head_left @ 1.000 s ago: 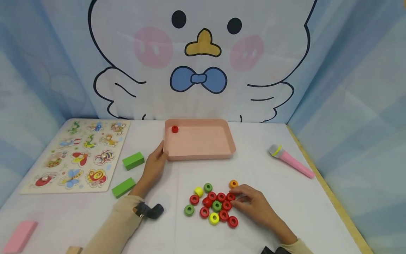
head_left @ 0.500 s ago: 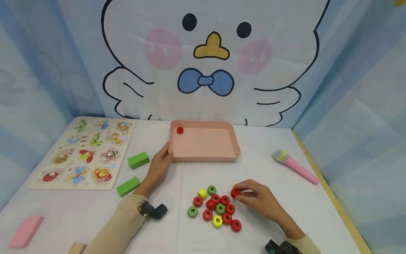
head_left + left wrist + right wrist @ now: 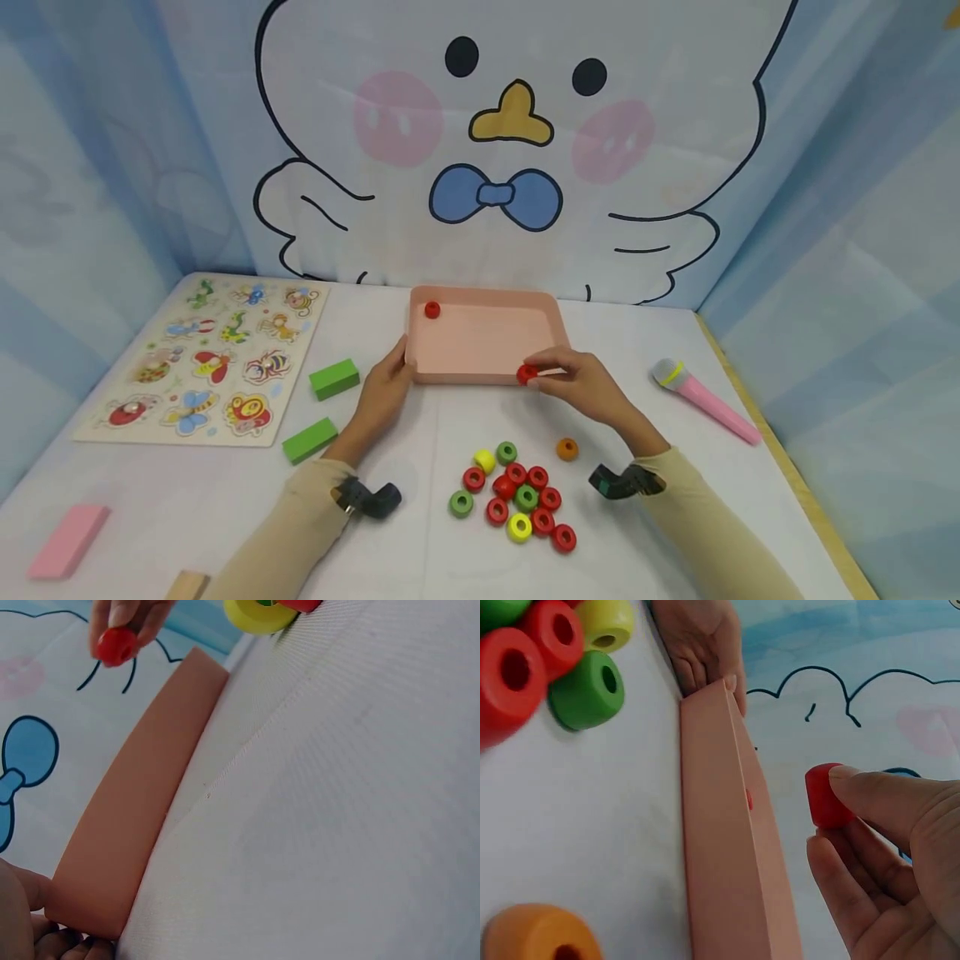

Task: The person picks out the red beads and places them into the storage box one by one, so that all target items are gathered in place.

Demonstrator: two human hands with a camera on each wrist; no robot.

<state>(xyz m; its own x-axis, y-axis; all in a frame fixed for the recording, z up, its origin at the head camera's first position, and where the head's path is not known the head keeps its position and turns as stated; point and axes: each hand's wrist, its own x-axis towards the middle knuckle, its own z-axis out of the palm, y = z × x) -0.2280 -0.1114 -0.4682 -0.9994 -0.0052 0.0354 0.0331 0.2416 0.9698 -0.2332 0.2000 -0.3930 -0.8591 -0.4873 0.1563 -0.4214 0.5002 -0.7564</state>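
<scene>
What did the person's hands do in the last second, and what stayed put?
The right hand picked a red bead out of the bead pile and carried it away from the person to the near rim of the pink tray, where it pinches it now. That uncovered the orange bead. The left hand kept holding the tray's left corner, and the single red bead in the tray did not move.

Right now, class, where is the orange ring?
In the head view the orange ring lies alone on the table, just right of the ring pile, below the right hand.
</scene>
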